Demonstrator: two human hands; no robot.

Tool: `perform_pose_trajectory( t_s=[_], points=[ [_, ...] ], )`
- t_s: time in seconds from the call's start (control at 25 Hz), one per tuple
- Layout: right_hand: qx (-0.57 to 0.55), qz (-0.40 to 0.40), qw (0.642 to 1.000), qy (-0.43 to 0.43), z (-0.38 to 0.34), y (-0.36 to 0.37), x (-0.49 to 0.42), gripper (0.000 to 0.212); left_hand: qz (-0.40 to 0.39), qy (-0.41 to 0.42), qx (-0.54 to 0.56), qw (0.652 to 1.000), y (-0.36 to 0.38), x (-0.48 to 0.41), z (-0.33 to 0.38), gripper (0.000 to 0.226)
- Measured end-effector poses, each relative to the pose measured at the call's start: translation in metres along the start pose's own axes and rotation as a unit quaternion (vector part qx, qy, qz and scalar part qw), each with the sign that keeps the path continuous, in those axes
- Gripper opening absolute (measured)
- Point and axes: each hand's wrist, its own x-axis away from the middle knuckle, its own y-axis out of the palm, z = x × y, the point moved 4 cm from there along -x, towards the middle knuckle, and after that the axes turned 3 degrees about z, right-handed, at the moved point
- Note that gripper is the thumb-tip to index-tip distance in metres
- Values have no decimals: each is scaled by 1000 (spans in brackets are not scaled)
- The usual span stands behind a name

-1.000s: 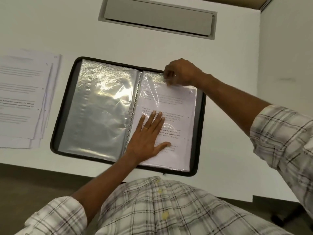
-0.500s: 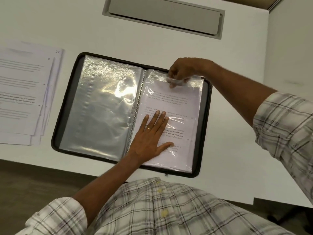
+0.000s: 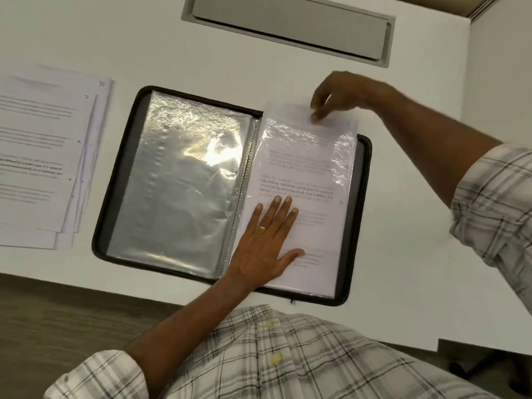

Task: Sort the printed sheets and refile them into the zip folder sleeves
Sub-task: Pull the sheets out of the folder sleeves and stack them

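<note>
- I see my right hand (image 3: 339,95) pinching the top edge of a printed sheet (image 3: 299,168), fingertips curled onto the paper.
- The sheet sits partly inside the right-hand sleeve (image 3: 344,156) of the zip folder (image 3: 99,223), its top poking past the folder's far rim.
- My left hand (image 3: 266,243) lies flat, fingers straight, on the sheet's lower half.
- A loose stack of sheets (image 3: 37,156) lies left of the folder.

Left grip (image 3: 266,249): flat, palm down, four fingers straight and close together, thumb splayed to its right. Ring (image 3: 262,227) on one finger. Forearm bare.
Right grip (image 3: 342,93): ahead of the left grip, slightly blurred. Fingertips curl downward, pinching the top edge of the printed sheet (image 3: 290,116). Wrist bent, forearm bare.
</note>
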Motion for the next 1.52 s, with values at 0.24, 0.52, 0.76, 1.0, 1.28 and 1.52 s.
perform_pose_trajectory(
  t_s=[0.24, 0.52, 0.76, 1.0, 1.28, 1.52],
  points=[
    [-164, 155, 974, -15, 22, -30, -6, 29, 75, -72, 73, 992, -28, -60, -32, 74],
    [-224, 176, 956, -64, 28, -46, 6, 22, 29, -179, 195, 964, -56, -210, -114, 86],
    [-262, 277, 924, -37, 49, -50, 18, 37, 56, -183, 326, 926, -54, -254, -154, 63],
    [-550, 271, 769, 181, 102, 23, 32, 51, 109, -251, 417, 866, -51, -277, -168, 52],
    [-597, 321, 723, 132, 98, 19, 28, 31, 64, -310, 516, 796, -48, -284, -170, 32],
    [-546, 402, 734, 20, 73, -44, 36, 27, 123, -314, 564, 754, -84, -286, -167, 25]
  ],
)
